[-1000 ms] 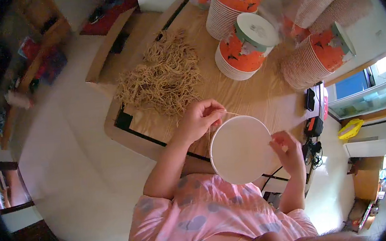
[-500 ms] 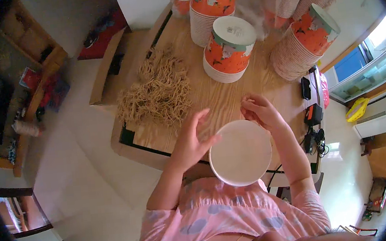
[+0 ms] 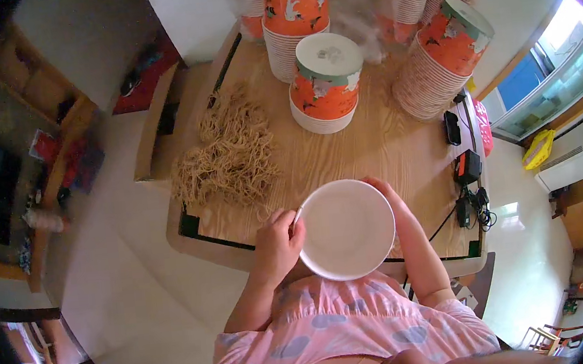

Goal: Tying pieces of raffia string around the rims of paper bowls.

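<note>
In front of my chest, a white paper bucket (image 3: 347, 230) tilts so that its open mouth and plain white inside face up. My left hand (image 3: 278, 245) is closed at the bucket's left rim, thumb and fingers pressed together there. Against the right side lies my right hand (image 3: 382, 193), curved round the bucket's far edge; its fingertips are hidden behind the wall. A tangled heap of tan cords (image 3: 232, 152) rests on the table to the left. Beyond the bucket stands a short upside-down stack of orange and green printed paper buckets (image 3: 327, 96).
The wood-grain table (image 3: 379, 147) holds a taller bucket stack (image 3: 295, 13) at the back and another leaning stack (image 3: 444, 55) at right. A black power adapter (image 3: 467, 166) and coiled cable (image 3: 476, 208) lie along the right edge. An open cardboard box (image 3: 160, 131) adjoins the left side.
My left hand has gone from spread fingers to closed at the bucket's rim. My right hand has shifted down behind the bucket's right side. The whole view has also shifted slightly.
</note>
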### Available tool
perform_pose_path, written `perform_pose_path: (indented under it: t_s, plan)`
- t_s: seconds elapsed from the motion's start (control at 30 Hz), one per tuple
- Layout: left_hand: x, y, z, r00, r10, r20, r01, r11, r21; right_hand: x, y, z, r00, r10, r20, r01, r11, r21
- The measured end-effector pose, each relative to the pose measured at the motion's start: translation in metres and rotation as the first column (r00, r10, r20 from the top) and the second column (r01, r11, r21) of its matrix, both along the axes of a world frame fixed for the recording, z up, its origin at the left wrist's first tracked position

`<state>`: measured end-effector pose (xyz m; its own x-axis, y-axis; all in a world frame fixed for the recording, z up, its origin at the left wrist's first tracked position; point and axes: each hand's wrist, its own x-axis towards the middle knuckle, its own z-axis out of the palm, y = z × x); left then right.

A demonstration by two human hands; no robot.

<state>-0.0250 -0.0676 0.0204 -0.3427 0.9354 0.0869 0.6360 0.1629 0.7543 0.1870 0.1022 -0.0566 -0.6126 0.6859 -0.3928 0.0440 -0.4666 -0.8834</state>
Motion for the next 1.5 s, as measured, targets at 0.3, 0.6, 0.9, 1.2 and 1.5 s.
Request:
perform_pose_path:
  t_s: [0.3, 0.6, 0.9, 1.2, 1.5]
  plan:
    - [0.006, 0.003, 0.025, 0.948, -0.199, -0.250, 0.290, 0.864, 0.411, 0.047, 0.011, 0.059, 0.968, 0.231, -0.093, -0.211, 0.959, 0.187]
    - [0.009, -0.001, 0.074, 0.872, -0.454, 0.184, 0.216, 0.693, 0.687, 0.081, 0.020, 0.161, 0.935, -0.350, -0.060, 0.260, 0.558, 0.788]
    - [0.010, -0.014, 0.132, -0.102, -0.938, 0.332, 0.040, 0.330, 0.943, 0.148, 0.166, 0.331, 0.671, -0.706, -0.226, -0.199, -0.465, 0.863]
    - [0.012, -0.037, 0.131, -0.126, -0.937, 0.327, -0.052, 0.335, 0.941, 0.138, 0.219, 0.316, 0.607, -0.792, -0.059, -0.396, -0.366, 0.842]
    - [0.033, -0.045, 0.138, 0.012, -0.987, 0.159, -0.648, 0.113, 0.753, 0.118, 0.236, 0.298, 0.643, -0.763, 0.064, -0.533, -0.386, 0.753]
